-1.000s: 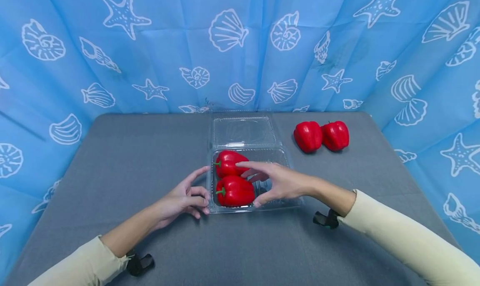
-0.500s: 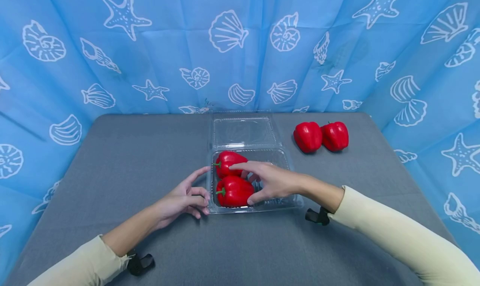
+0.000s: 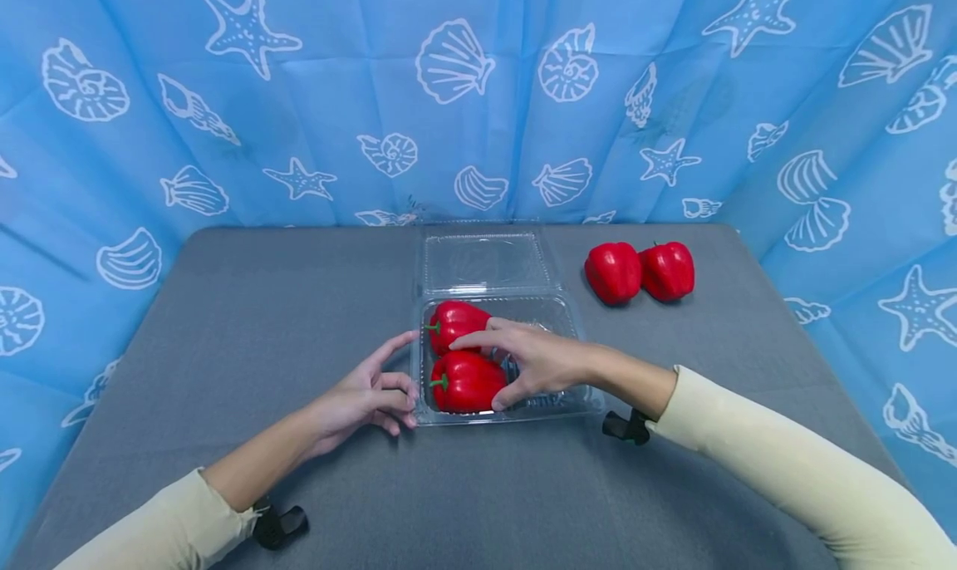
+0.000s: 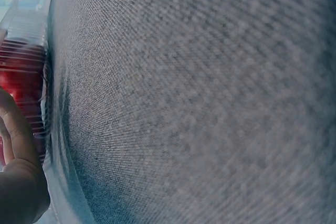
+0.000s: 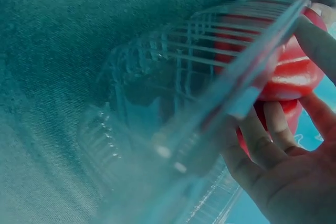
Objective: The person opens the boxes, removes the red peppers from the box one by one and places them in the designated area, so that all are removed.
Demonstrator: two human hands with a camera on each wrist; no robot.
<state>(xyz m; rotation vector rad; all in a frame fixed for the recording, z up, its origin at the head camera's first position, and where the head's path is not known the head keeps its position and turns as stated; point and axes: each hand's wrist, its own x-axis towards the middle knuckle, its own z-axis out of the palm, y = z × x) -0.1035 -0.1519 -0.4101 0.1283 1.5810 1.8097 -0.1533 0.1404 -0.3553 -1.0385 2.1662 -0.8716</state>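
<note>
A clear plastic clamshell container (image 3: 557,308) lies with its lid (image 3: 482,262) folded back. Two red bell peppers with green stems lie in its left half, a far pepper (image 3: 452,316) and a near pepper (image 3: 467,383). My right hand (image 3: 542,358) reaches in from the right and grips the near pepper, thumb at its front right and index finger across its far side. In the right wrist view the thumb and index finger touch the red skin (image 5: 294,66). My left hand (image 3: 366,404) touches the container's left wall with loosely bent fingers, index finger extended at the rim.
Two more red bell peppers, one on the left (image 3: 613,272) and one on the right (image 3: 669,271), sit side by side at the table's back right. A grey cloth (image 3: 262,304) covers the table. Behind it hangs a blue curtain (image 3: 508,138) with white shells.
My right hand has moved left and slightly nearer, its index finger shifting from over the far pepper to the gap between the two and closing round the near one. The left hand stays put.
</note>
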